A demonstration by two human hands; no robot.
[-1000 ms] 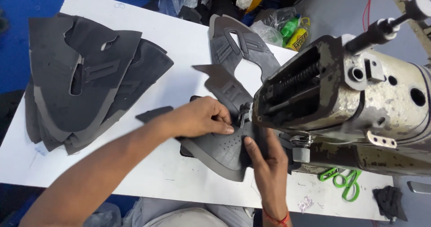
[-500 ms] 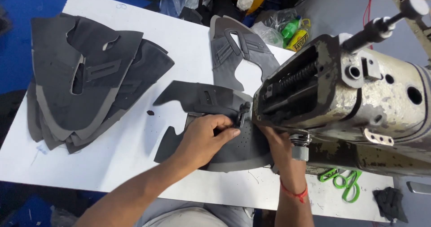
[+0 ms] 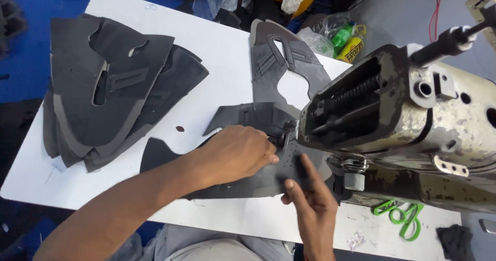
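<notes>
Dark shoe upper lies flat (long axis left-right).

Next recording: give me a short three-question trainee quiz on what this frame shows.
1. True or false: the left hand rests on the dark shoe-upper piece beside the sewing machine.
2. Where do the green scissors lie? A) on the stack of dark pieces B) on the white table in front of the machine C) in the right hand
3. Fill in: the right hand's fingers press the piece's edge nearest the ____.

Key: 1 true; 2 B; 3 machine.
</notes>
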